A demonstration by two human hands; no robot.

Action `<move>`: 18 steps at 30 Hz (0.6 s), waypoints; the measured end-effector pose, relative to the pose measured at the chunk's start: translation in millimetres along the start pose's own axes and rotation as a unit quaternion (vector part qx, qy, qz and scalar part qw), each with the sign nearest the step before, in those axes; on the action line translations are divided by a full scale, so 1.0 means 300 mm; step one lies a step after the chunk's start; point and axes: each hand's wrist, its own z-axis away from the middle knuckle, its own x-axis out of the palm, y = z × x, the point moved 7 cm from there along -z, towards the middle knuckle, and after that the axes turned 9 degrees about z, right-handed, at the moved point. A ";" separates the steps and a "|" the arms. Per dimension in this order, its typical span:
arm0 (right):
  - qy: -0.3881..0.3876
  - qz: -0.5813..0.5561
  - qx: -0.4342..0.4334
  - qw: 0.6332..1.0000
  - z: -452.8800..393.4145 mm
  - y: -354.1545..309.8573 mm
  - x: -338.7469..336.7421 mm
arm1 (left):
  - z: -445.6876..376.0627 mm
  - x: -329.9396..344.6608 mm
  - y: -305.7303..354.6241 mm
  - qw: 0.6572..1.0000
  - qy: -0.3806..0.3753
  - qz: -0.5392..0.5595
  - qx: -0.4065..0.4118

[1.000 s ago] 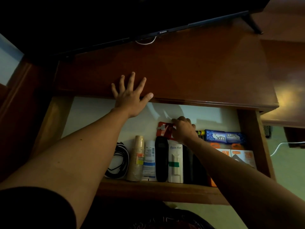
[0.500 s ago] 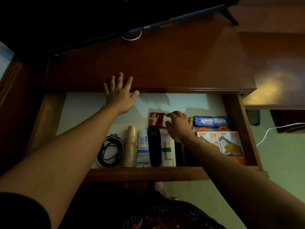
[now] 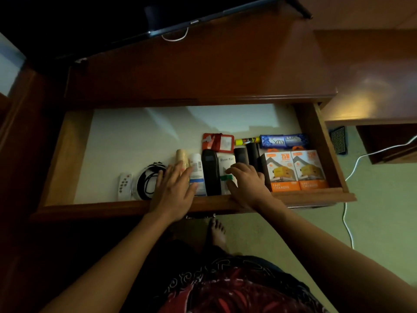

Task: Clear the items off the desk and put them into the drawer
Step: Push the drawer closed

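The wooden drawer [image 3: 67,154] is pulled out under the dark desk top [image 3: 203,71]. Along its front lie a white remote [image 3: 124,185], a coiled black cable [image 3: 147,180], a stack of paper cups [image 3: 182,157], a white tube [image 3: 195,163], a black remote [image 3: 211,171], a white box [image 3: 226,162] and two orange charger boxes [image 3: 293,170]. Behind them lie a red tag [image 3: 217,142], a yellow glue stick [image 3: 247,140] and a blue packet [image 3: 283,141]. My left hand [image 3: 173,190] rests flat over the cups and tube, fingers apart. My right hand [image 3: 247,184] lies over the white box, fingers spread.
A TV [image 3: 112,21] stands at the back of the desk, with a white cable loop [image 3: 174,38] below it. A white cord [image 3: 352,175] runs over the green floor at right. My bare foot [image 3: 217,231] stands under the drawer front.
My left hand left the desk edge and came down onto the cups and tube. My right hand drew back from the red tag to the white box. The view shifted back.
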 end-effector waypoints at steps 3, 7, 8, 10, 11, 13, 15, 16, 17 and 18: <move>0.031 0.040 -0.021 0.998 0.086 -0.009 0.013 | 0.071 0.005 -0.003 0.999 0.015 -0.036 0.008; 0.065 0.107 -0.056 0.991 0.176 -0.026 0.034 | 0.163 0.027 -0.011 0.994 0.009 -0.109 0.013; 0.068 0.123 -0.064 0.988 0.191 -0.029 0.044 | 0.175 0.027 -0.015 0.994 0.009 -0.112 0.016; 0.065 0.138 -0.063 0.986 0.212 -0.023 0.060 | 0.193 0.022 -0.018 0.993 0.011 -0.112 0.024; 0.058 0.145 -0.056 0.986 0.219 -0.016 0.067 | 0.203 0.018 -0.020 0.993 0.014 -0.114 0.027; 0.053 0.163 -0.039 0.984 0.233 -0.008 0.076 | 0.230 0.008 -0.032 0.992 0.023 -0.122 0.022; 0.054 0.179 -0.014 0.982 0.251 -0.010 0.083 | 0.261 -0.002 -0.061 0.990 0.037 -0.136 0.006; 0.054 0.183 0.000 0.982 0.258 -0.010 0.088 | 0.273 -0.007 -0.077 0.989 0.043 -0.141 -0.004; 0.055 0.183 0.013 0.981 0.265 -0.011 0.093 | 0.281 -0.013 -0.090 0.988 0.050 -0.145 -0.013; 0.058 0.181 0.024 0.981 0.270 -0.012 0.095 | 0.285 -0.018 -0.101 0.987 0.054 -0.148 -0.024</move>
